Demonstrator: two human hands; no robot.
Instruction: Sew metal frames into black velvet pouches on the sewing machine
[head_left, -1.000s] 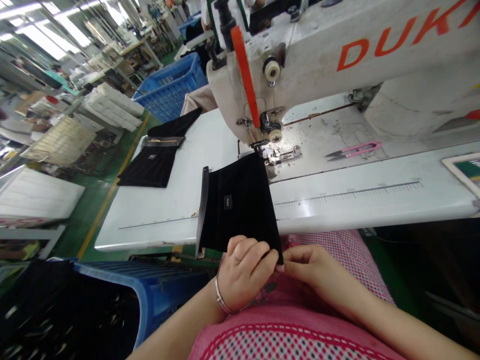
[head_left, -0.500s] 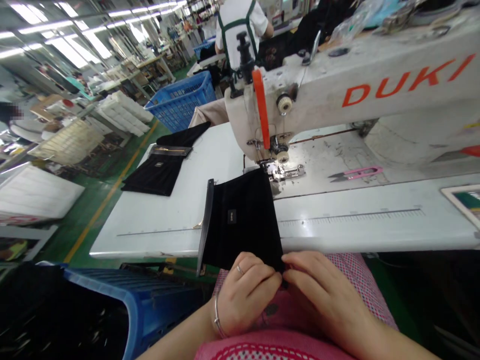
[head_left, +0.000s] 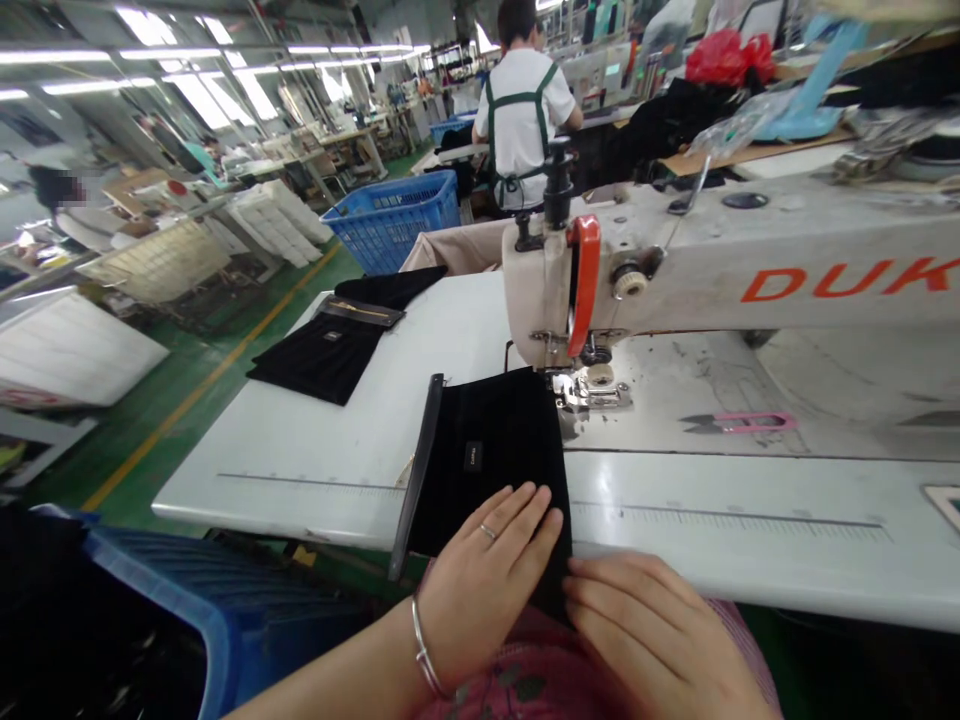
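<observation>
My left hand (head_left: 481, 585) is lying open-fingered, seemingly steadying the black fabric (head_left: 502, 420), and my right hand (head_left: 660, 635) is touching its edge, grip unclear.

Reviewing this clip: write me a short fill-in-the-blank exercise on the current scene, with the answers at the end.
1. The hand wearing a bracelet on the black fabric piece is the person's ____ one.
2. The thread snips have ____ handles.
3. The large lettering on the sewing machine begins with the letter ____.
4. The basket beyond the table is coloured ____.

Missing words: left; pink; D; blue
</observation>
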